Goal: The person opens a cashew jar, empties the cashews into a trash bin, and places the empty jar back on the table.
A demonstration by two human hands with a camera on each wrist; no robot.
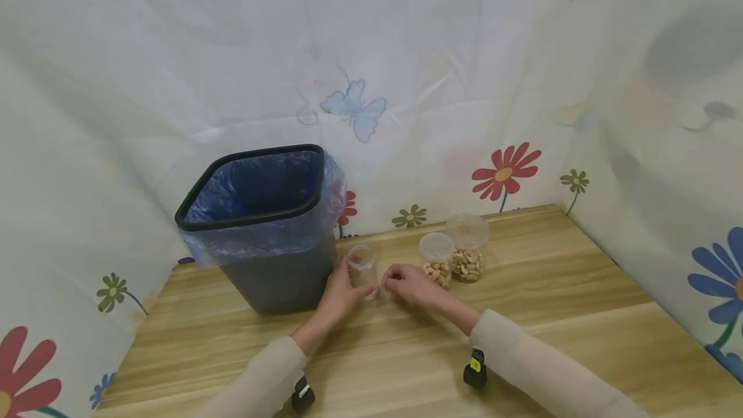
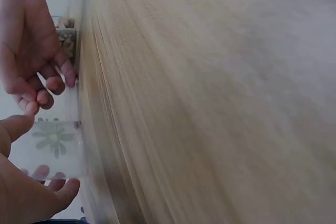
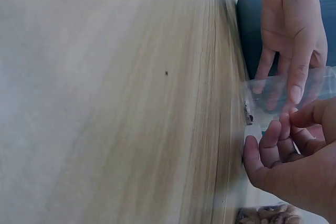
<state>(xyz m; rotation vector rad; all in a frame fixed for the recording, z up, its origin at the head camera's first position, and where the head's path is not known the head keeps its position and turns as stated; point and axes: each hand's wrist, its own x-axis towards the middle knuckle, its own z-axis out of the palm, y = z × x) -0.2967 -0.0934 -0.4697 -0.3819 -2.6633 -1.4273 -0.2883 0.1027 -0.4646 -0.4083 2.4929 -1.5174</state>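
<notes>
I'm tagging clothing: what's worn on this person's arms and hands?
Long cream sleeves end near the wrists. A small black left-wrist device shows; the black right-wrist device bears a yellow mark. The left hand and right hand wear no gloves.

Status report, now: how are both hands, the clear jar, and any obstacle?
Left hand holds clear jar. Right hand close beside it, grip unclear. Bin near left hand; nothing visibly blocking.

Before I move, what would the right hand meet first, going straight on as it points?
Most likely the clear jar held in the left hand, though its thumb might come first; depth is unclear.
</notes>
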